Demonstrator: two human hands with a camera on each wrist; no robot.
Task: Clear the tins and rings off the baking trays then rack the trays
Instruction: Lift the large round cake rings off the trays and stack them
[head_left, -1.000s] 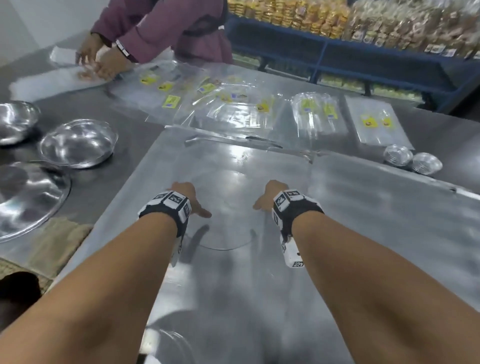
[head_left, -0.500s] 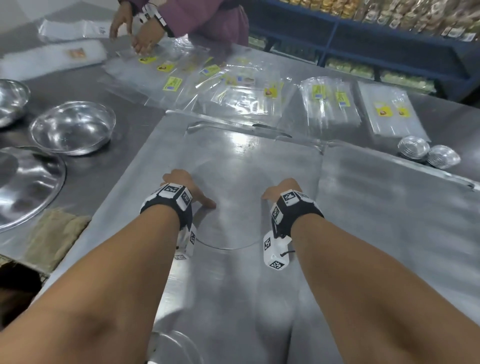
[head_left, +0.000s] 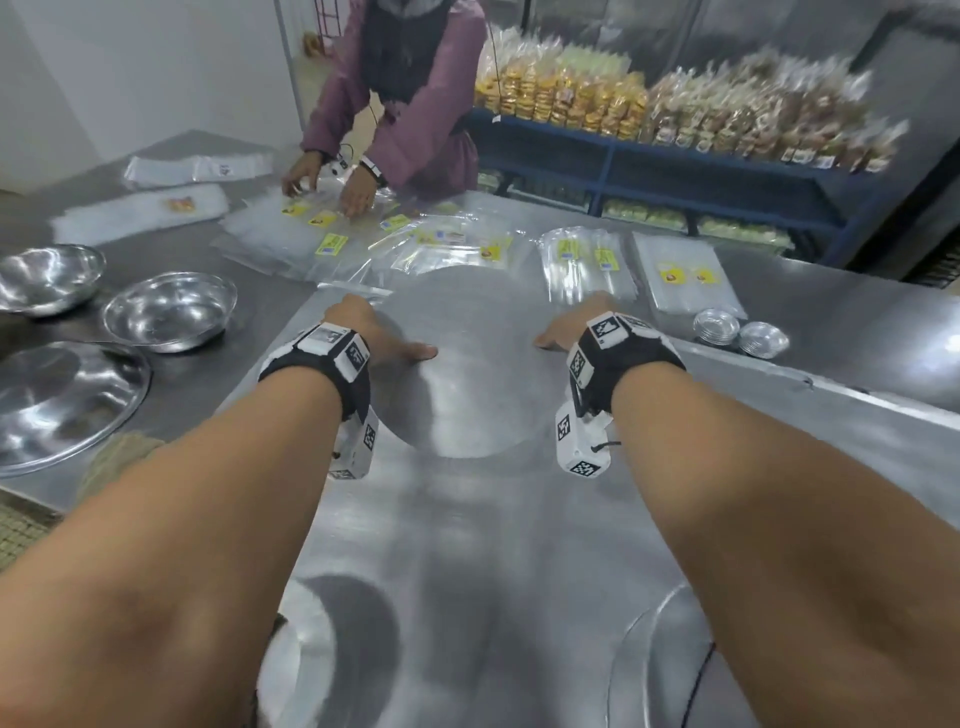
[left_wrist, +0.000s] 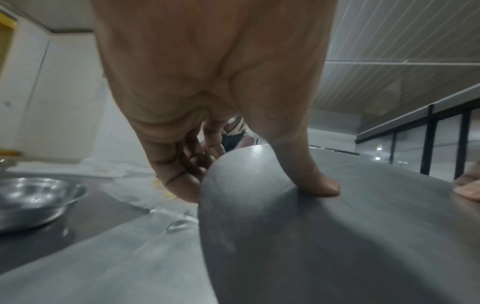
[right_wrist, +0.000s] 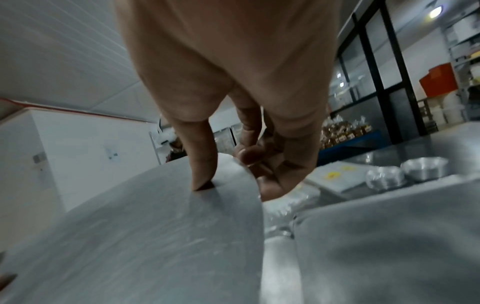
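A round flat metal disc (head_left: 467, 364) is held up over the big baking tray (head_left: 467, 545), tilted, between both hands. My left hand (head_left: 366, 330) pinches its left rim: in the left wrist view the thumb lies on top of the disc (left_wrist: 324, 236) and the fingers (left_wrist: 182, 181) curl under the edge. My right hand (head_left: 576, 325) pinches the right rim the same way, thumb on the disc (right_wrist: 155, 226) and fingers (right_wrist: 272, 181) under it. Two more round discs (head_left: 301, 654) (head_left: 670, 670) lie on the tray's near end. A second tray (head_left: 789, 447) adjoins on the right.
Two small stacks of fluted tins (head_left: 716, 326) (head_left: 762, 339) stand beyond the right tray. Steel bowls (head_left: 169, 309) (head_left: 47, 278) and a wide steel platter (head_left: 57, 400) sit at the left. Clear labelled bags (head_left: 452, 244) cover the far table, where another person (head_left: 400, 104) works.
The disc lay flat on the tray with my hands at its sides; now both hands have lifted it clear and carried it away from me. The head view has tipped upward.
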